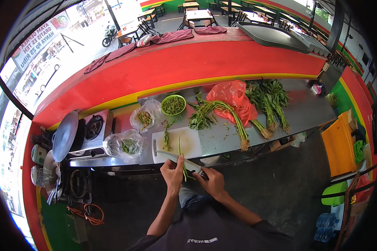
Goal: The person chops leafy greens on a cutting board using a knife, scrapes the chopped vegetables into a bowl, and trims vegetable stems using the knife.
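Note:
My left hand (172, 172) is closed on a thin green vegetable stem (179, 145), which stands up past the fingers and hangs below them. In my right hand (213, 183) is a kitchen knife (190, 165), its blade pointing left and meeting the stem near my left fingers. Both hands are just in front of the white cutting board (192, 142). A leafy sprig (166, 140) lies on the board's left side. Behind the board, a green bowl (163, 110) is full of leafy pieces. Long-stemmed leafy greens (238, 125) lie to the right.
Plastic bags of greens (137, 144) (134, 119) lie left of the board, beside a gas stove (104, 125) and a large wok lid (66, 136). A red plastic bag (234, 94) and more bundled greens (282, 100) are at the right. A red wall (176, 58) rises behind the steel counter.

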The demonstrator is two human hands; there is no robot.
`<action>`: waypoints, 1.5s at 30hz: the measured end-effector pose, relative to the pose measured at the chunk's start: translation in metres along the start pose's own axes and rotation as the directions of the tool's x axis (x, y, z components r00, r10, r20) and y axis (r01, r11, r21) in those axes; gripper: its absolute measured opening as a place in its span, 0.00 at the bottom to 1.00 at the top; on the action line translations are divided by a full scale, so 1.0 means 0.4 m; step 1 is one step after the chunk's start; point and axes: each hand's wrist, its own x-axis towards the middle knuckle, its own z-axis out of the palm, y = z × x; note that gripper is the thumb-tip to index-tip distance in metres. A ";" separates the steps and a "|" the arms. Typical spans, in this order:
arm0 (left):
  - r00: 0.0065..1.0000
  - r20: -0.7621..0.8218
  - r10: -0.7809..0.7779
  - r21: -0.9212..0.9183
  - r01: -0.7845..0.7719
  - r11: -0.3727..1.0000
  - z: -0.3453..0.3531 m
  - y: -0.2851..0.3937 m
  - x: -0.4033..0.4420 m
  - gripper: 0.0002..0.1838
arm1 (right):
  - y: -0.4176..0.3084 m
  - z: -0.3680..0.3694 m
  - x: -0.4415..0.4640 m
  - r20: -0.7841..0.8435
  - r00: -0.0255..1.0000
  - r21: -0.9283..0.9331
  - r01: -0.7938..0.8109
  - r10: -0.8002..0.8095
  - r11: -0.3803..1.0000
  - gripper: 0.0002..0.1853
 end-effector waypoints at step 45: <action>0.992 0.034 -0.124 -0.037 0.125 0.991 -0.021 -0.014 -0.021 0.11 | 0.016 0.005 -0.019 0.033 0.999 -0.012 -0.016 0.017 1.000 0.24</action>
